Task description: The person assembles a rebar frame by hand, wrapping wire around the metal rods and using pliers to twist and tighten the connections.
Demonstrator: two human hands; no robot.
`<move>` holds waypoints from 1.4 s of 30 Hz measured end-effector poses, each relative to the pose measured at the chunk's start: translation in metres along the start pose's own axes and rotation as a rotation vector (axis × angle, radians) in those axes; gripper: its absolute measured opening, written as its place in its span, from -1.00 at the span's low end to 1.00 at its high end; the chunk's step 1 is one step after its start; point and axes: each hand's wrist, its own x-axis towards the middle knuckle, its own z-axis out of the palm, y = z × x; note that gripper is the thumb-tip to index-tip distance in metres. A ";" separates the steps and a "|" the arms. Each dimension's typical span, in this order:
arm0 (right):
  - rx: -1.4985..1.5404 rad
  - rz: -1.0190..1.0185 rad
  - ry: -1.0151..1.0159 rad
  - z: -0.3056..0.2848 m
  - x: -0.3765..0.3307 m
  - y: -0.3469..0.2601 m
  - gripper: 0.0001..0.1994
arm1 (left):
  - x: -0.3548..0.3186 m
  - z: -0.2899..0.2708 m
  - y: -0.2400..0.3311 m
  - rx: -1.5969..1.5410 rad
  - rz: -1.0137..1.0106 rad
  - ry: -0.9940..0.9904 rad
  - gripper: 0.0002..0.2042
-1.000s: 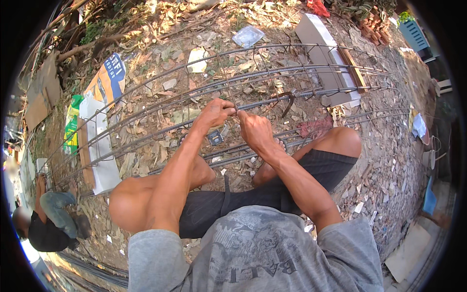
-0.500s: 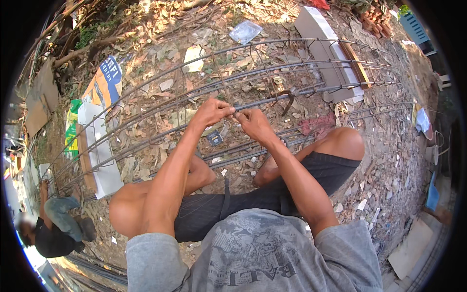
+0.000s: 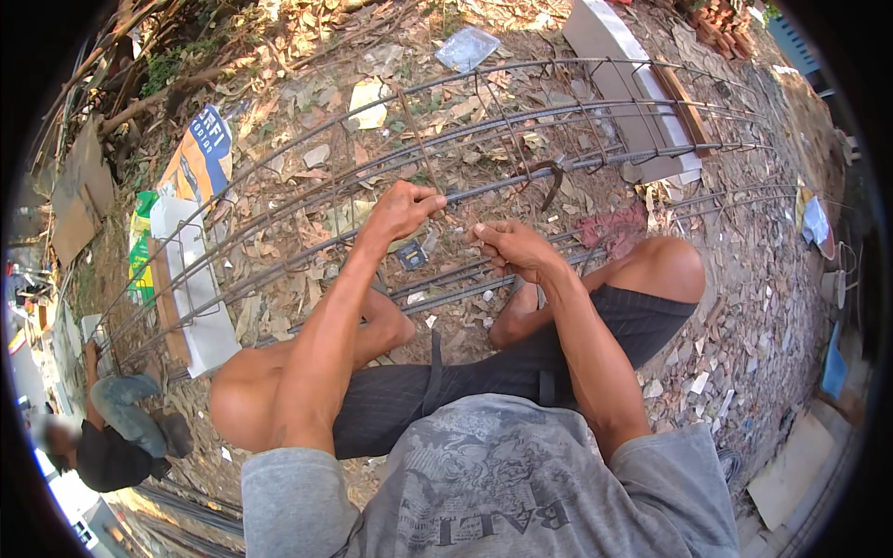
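Closed grip of the left hand (image 3: 402, 209) wraps one long rusty steel bar of the rebar cage (image 3: 521, 177), fingers curled tight round it. Right hand (image 3: 510, 249) sits just beside, fingertips pinched together on something thin at a lower bar, likely tie wire; too small to be sure. Cage lies on its side across the leaf-strewn dirt ground (image 3: 307, 121), over the person's bent knees. Judgement: bars stiff and heavy, rough with rust, not slippery; best held on a long bar near a stirrup crossing. A dark curved metal hook (image 3: 549, 179) hangs on the upper bars. White flat boards (image 3: 200, 307) rest under the cage ends; an orange-and-blue sack (image 3: 200, 158) lies beyond. Another person (image 3: 112, 437) crouches at far left.
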 end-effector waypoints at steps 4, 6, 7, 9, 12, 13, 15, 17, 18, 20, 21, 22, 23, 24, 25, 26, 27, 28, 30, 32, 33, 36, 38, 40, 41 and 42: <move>0.295 0.115 -0.024 -0.023 -0.015 0.018 -0.67 | 0.004 0.000 0.007 -0.015 -0.033 -0.068 -0.59; 0.319 0.102 0.021 -0.029 -0.039 0.009 -0.68 | 0.005 0.001 0.005 0.006 -0.027 -0.051 -0.58; 0.205 0.069 0.013 -0.040 -0.043 0.010 -0.71 | 0.006 -0.006 0.011 0.043 -0.089 -0.113 -0.59; -0.128 0.018 0.111 -0.052 -0.049 0.004 -0.73 | 0.004 -0.006 0.004 0.011 -0.071 -0.079 -0.59; -0.894 -0.373 0.410 -0.039 -0.065 -0.005 -0.79 | 0.009 -0.003 -0.009 -0.039 -0.023 -0.051 -0.58; -1.249 -0.455 0.365 -0.039 -0.057 0.006 -0.79 | 0.010 -0.002 -0.009 -0.029 -0.024 -0.059 -0.58; -1.774 -0.544 0.120 -0.036 -0.037 0.024 -0.78 | 0.011 -0.005 -0.003 0.024 -0.057 -0.102 -0.57; -1.827 -0.544 0.058 -0.050 -0.025 0.016 -0.76 | 0.013 0.003 -0.002 0.008 -0.035 -0.088 -0.57; -1.880 -0.559 -0.015 -0.057 -0.018 0.011 -0.73 | 0.013 0.003 -0.004 -0.006 -0.024 -0.060 -0.57; -1.742 -0.465 0.018 -0.085 -0.033 -0.019 -0.68 | 0.014 0.003 -0.014 -0.013 0.015 -0.021 -0.57; -1.758 -0.406 0.007 -0.091 -0.054 -0.046 -0.68 | 0.009 0.003 -0.021 -0.018 0.042 0.020 -0.57; -1.772 -0.338 0.011 -0.102 -0.074 -0.063 -0.67 | 0.008 0.003 -0.023 -0.027 0.032 0.026 -0.57; -1.734 -0.395 0.006 -0.138 -0.083 -0.061 -0.69 | 0.011 0.002 -0.016 -0.038 0.001 -0.027 -0.58; -1.696 -0.448 0.008 -0.175 -0.090 -0.063 -0.70 | 0.016 0.001 -0.006 -0.048 -0.024 -0.083 -0.59; -1.697 -0.429 0.019 -0.197 -0.092 -0.065 -0.70 | 0.017 -0.007 0.014 0.001 -0.061 -0.215 -0.60; -1.642 -0.577 0.021 -0.210 -0.091 -0.075 -0.71 | 0.018 -0.010 0.013 -0.004 -0.058 -0.209 -0.60; -1.579 -0.724 0.013 -0.214 -0.088 -0.081 -0.72 | 0.017 -0.012 0.006 -0.027 -0.064 -0.200 -0.63; -1.581 -0.725 0.000 -0.205 -0.088 -0.092 -0.72 | 0.016 -0.012 0.001 -0.051 -0.073 -0.195 -0.66; -1.259 0.111 -0.065 -0.189 -0.089 -0.108 -0.70 | 0.016 -0.012 0.001 -0.059 -0.085 -0.201 -0.66; -1.095 0.245 -0.129 -0.205 -0.086 -0.088 -0.68 | 0.017 -0.008 0.009 -0.004 -0.112 -0.188 -0.62; -0.934 0.369 -0.176 -0.213 -0.085 -0.075 -0.65 | 0.019 -0.006 0.008 -0.026 -0.105 -0.174 -0.61; -0.994 0.056 -0.228 -0.190 -0.081 -0.014 -0.55 | 0.012 -0.019 0.004 0.005 -0.149 -0.220 -0.67; -0.929 0.089 -0.116 -0.172 -0.106 0.011 -0.56 | 0.024 -0.013 0.008 -0.011 -0.147 -0.259 -0.66; -0.875 0.101 -0.063 -0.150 -0.115 0.026 -0.56 | 0.024 -0.017 0.010 0.056 -0.098 -0.309 -0.64; -0.852 0.105 -0.049 -0.140 -0.119 0.029 -0.56 | 0.021 -0.017 0.006 0.027 -0.089 -0.289 -0.62; -0.839 0.106 -0.038 -0.129 -0.123 0.029 -0.56 | 0.017 -0.021 0.006 0.039 -0.107 -0.285 -0.62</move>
